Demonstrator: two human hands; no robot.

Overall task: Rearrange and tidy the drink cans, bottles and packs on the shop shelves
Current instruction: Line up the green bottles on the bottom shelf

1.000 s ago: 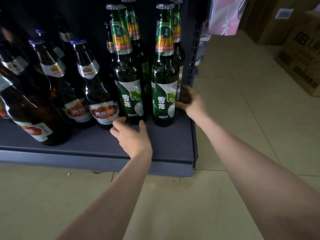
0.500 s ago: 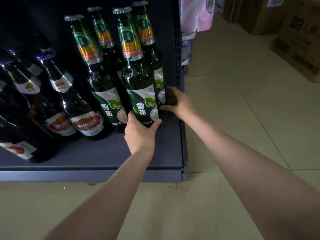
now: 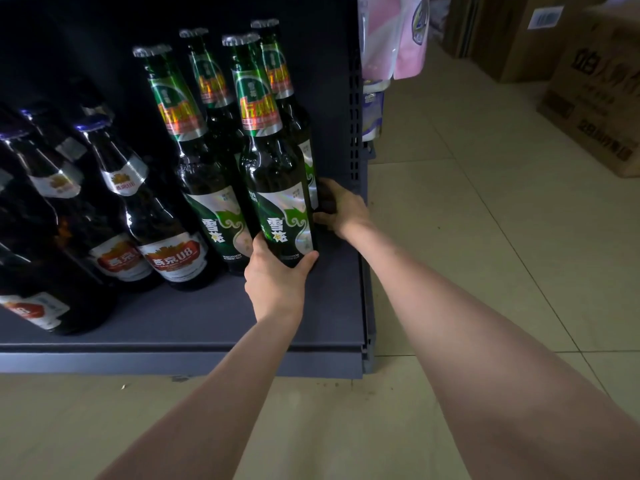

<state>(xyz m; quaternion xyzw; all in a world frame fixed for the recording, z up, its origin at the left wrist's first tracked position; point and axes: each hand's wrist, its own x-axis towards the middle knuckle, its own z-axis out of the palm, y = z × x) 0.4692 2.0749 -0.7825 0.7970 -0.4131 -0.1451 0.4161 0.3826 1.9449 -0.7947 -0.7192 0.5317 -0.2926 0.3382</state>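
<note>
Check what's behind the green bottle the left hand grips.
Behind the front green bottle in the left hand stands another green bottle, gripped low by the right hand. Its lower body is covered; anything further back is hidden.

Two bare forearms come into view from the near edge, the left hand (image 3: 275, 282) and the right hand (image 3: 343, 207) at their far ends. No sleeve covers either arm as far as the picture shows (the upper arms are cut off by the near edge). The wrists and fingers carry no watch, band, ring or glove. The fingernails cannot be made out.
</note>
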